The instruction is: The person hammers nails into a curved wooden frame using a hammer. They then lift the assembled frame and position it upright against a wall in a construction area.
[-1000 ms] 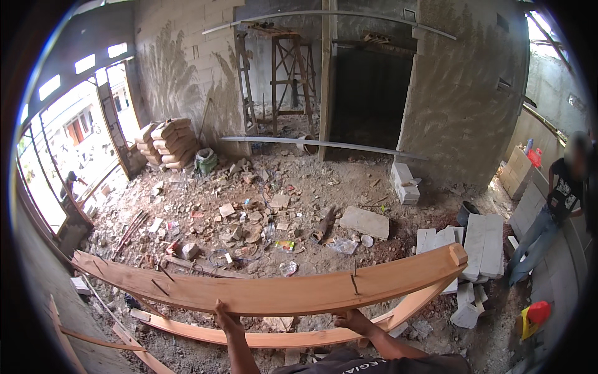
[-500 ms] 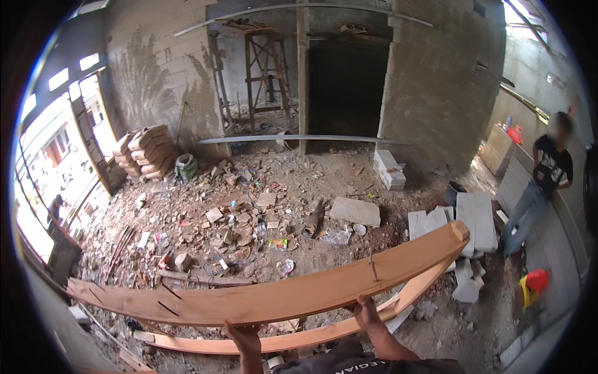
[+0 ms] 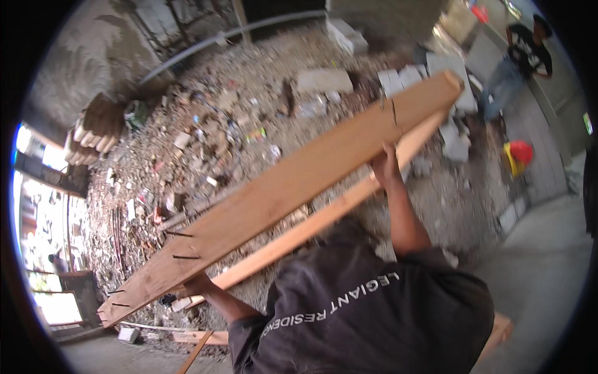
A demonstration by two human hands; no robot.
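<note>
A long wooden plank (image 3: 280, 193) slants across the middle, its right end farther away and its left end nearer. Several dark nails stick out of its face by the left end, and a bent metal rod shows by the right end. Closed on the plank's near edge toward its left end is my left hand (image 3: 199, 284). My right hand (image 3: 385, 167) grips the same edge farther right, its fingertips partly hidden. A second, narrower timber (image 3: 299, 232) runs below and nearly along the plank, meeting it at the far right end.
Rubble (image 3: 205, 137) covers the ground ahead, with a flat concrete slab (image 3: 324, 82) and pale blocks (image 3: 445, 65). At right stands a person (image 3: 526, 59) beside a wall. A red and yellow object (image 3: 518, 153) lies nearby. Stacked sacks (image 3: 96, 128) are at left.
The plank has tilted, its left end lower and its right end higher in view, with both hands still gripping it. The view has turned and dropped, showing more of my dark shirt.
</note>
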